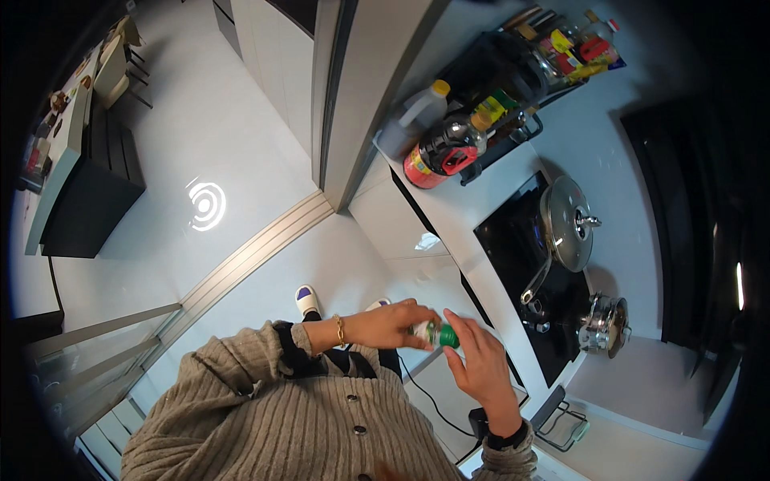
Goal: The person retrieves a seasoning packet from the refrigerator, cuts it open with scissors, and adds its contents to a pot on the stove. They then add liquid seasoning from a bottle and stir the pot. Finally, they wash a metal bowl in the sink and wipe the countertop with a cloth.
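My left hand point(400, 324) grips a small clear bottle point(434, 332) with a green and white label, lying roughly sideways in front of my body. Its green cap point(449, 336) points towards my right hand point(478, 358). The thumb and forefinger of that hand are on either side of the cap, and the other fingers are bent behind it. Part of the bottle is hidden by my left fingers. Both hands are in the air beside the counter edge.
On the right, a black cooktop point(511, 240) carries a lidded frying pan point(565, 225) and a small glass-lidded pot point(604, 324). A dark sauce jug point(442, 153) and a clear jug point(415, 117) stand by a condiment rack point(517, 78). A black cable point(430, 400) hangs beside me.
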Available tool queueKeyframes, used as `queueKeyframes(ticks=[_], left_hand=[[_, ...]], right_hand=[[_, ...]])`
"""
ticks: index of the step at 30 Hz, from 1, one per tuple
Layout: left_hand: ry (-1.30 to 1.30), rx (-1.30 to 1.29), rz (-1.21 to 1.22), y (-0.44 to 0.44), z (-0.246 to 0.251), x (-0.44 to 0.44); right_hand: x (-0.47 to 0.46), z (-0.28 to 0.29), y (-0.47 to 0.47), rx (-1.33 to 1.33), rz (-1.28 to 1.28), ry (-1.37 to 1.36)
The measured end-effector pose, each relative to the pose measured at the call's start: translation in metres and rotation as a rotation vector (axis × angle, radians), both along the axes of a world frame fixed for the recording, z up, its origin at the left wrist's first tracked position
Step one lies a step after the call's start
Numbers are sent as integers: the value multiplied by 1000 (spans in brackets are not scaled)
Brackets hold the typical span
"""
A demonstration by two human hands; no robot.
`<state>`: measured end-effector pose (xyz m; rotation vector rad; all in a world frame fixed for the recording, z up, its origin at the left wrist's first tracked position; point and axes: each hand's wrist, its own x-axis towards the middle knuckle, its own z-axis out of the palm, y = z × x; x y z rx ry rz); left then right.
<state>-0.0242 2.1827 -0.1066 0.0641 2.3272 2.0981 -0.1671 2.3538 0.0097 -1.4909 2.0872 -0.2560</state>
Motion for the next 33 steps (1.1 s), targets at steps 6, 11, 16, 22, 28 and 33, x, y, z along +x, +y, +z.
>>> queueKeyframes(ticks=[6, 11, 16, 22, 28, 33], left_hand=[[-36, 97, -49, -8, -16, 16], [-103, 113, -43, -5, -27, 10], [-176, 215, -8, 13, -42, 9], [-253, 686, 313, -16, -166, -66], [-384, 1018, 908, -92, -281, -189], [-348, 1001, 1033, -101, -301, -224]], right_hand=[[8, -19, -17, -243, 184, 145], [12, -65, -27, -302, 145, 252], [-1, -95, -29, -393, 4, 220], [-19, -117, -2, -425, -366, 133], [-30, -150, 32, -358, -558, 86], [-42, -161, 36, -331, -592, 100]])
